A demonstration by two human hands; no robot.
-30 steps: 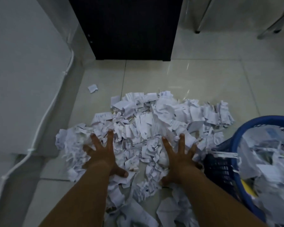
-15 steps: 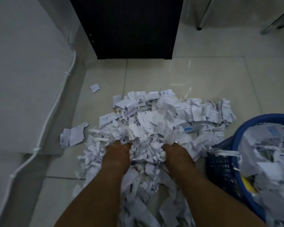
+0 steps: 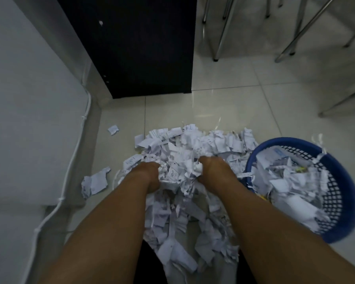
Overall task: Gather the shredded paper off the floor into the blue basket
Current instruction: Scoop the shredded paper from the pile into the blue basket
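A heap of white shredded paper (image 3: 193, 144) lies on the tiled floor in front of me. My left hand (image 3: 147, 173) and my right hand (image 3: 212, 167) are dug into the heap side by side, fingers curled into the shreds, and a bunch of paper is squeezed between them. Strips hang down from the bunch between my forearms. The blue basket (image 3: 340, 214) stands just right of the heap, tilted toward it and holding a lot of shredded paper. Two loose scraps lie to the left, a larger scrap (image 3: 94, 182) and a small scrap (image 3: 113, 129).
A black cabinet (image 3: 135, 48) stands behind the heap. A wall with a white cable (image 3: 78, 144) along its base runs down the left. Metal chair legs (image 3: 219, 44) stand at the back right on the pale tiles.
My hands went from lying flat and spread on the heap to digging in and closing together around a bunch of shreds. The view has tipped up and the basket shows more fully.
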